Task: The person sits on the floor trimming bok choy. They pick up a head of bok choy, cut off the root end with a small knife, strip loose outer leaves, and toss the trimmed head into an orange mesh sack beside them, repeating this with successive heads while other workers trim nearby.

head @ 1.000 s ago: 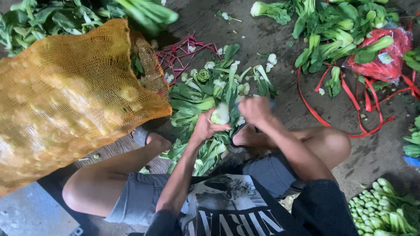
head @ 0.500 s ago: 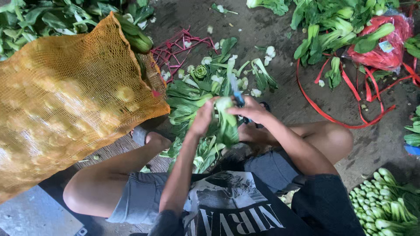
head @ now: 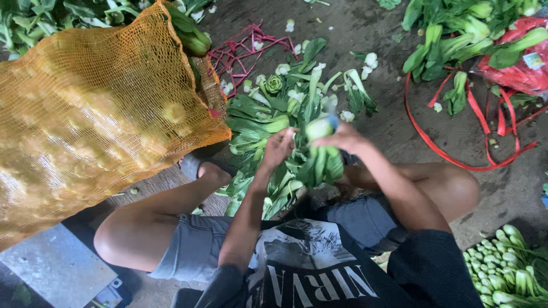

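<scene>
I sit on the ground with my knees spread. My left hand (head: pixel 278 148) grips a bok choy (head: pixel 319 164) by its side, with the leaves hanging down toward my lap. My right hand (head: pixel 344 138) is closed at the plant's pale stem end (head: pixel 317 128), and a small blue-handled knife (head: pixel 333 121) pokes out of its fingers. The blade is hidden. Under both hands lies a heap of trimmed green leaves and cut stalk bases (head: pixel 274 108).
A large yellow mesh sack (head: pixel 97 120), full, lies at the left by my knee. Red strapping (head: pixel 456 154) loops over the wet concrete at the right, near a red bag (head: pixel 514 68) and more bok choy (head: pixel 451 40). A pile of trimmed bok choy (head: pixel 514 268) sits bottom right.
Both hands stayed at the bok choy and turned it, so the pale base now points up and away and the leaves hang toward me. The knife's blue handle shows less than half a second ago.
</scene>
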